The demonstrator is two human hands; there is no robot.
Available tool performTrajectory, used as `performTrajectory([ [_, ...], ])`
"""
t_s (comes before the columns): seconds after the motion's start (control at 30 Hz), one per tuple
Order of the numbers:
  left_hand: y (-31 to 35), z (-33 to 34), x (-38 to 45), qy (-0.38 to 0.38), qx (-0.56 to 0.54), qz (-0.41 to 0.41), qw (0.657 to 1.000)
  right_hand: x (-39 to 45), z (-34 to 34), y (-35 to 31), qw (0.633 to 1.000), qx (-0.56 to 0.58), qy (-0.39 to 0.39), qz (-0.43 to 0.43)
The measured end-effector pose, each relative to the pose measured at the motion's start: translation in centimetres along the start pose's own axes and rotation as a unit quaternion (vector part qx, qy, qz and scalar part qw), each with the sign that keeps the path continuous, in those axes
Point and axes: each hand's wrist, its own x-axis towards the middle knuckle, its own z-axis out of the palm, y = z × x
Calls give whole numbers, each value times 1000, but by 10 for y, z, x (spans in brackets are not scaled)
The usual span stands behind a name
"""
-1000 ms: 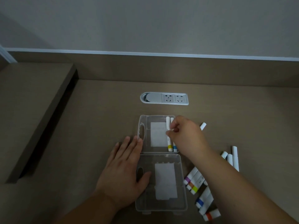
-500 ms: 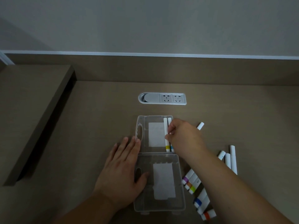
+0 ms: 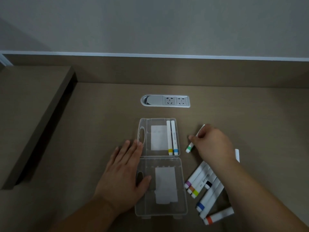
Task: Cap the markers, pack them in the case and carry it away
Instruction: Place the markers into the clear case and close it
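Markers packed: two, a yellow-banded marker (image 3: 169,138) and a blue-banded marker (image 3: 174,138), lie side by side against the right wall of the case (image 3: 145,211), in its far half.
Case: open flat at desk centre, both halves up.
Left hand (image 3: 122,173): spread flat, grasping nothing, pressing the case's 9 o'clock edge.
Right hand (image 3: 212,144): at 3 o'clock of the case, fingers pinched on a green-banded marker (image 3: 190,147).
Left to do: loose markers (image 3: 205,186) wait at 4 o'clock; closing and carrying not yet done.

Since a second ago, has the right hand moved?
Yes. The right hand left the open case and went right, now gripping the green marker on the desk beside it.
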Motion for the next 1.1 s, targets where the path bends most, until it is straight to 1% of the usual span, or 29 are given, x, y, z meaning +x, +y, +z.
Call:
performTrajectory([
  [0.13, 0, -1, -1, 3, -2, 1, 1000, -1, 1, -4, 1000, 10, -13, -15],
  [0.17, 0, 0, -1, 0, 1, 2, 1000, -1, 0, -5, 999, 26, -20, -16],
  [0.23, 0, -1, -1, 0, 2, 2, 1000, -3, 0, -10, 994, 96, -39, -17],
  [0.27, 0, -2, -1, 1, 0, 2, 1000, -5, 2, -14, 990, 132, -49, -26],
  [0.33, 1, -2, -1, 2, 1, 3, 1000, -10, 8, -26, 983, 161, -61, -60],
  [0.47, 0, -2, -1, 5, 2, 1, 1000, -9, 25, -48, 982, 129, -77, -116],
  [0.6, 1, -1, 0, 6, 5, 2, 1000, -4, 33, -56, 985, 79, -75, -131],
  [0.77, -1, 0, -1, 5, 17, 2, 1000, -3, 33, -53, 987, 72, -72, -127],
  [0.97, 0, 0, -1, 8, 8, 2, 1000, 0, 32, -57, 988, 62, -98, -104],
  [1.1, 0, 1, -1, 9, 4, 3, 1000, 2, 31, -63, 987, 16, -114, -110],
])
